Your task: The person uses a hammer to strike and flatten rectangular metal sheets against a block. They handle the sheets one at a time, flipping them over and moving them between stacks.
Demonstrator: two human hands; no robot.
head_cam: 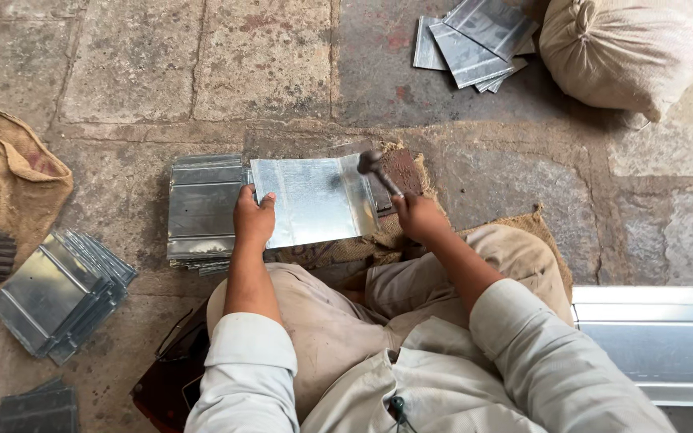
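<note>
Gripping the hammer (378, 172), the right hand (417, 215) could strike the left hand (253, 218) pinning the metal sheet (314, 200) nearby.

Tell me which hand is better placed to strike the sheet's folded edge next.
Right, probably. The right hand grips the hammer, its head above the folded right edge of the metal sheet. The left hand pins the sheet's left edge.
</note>
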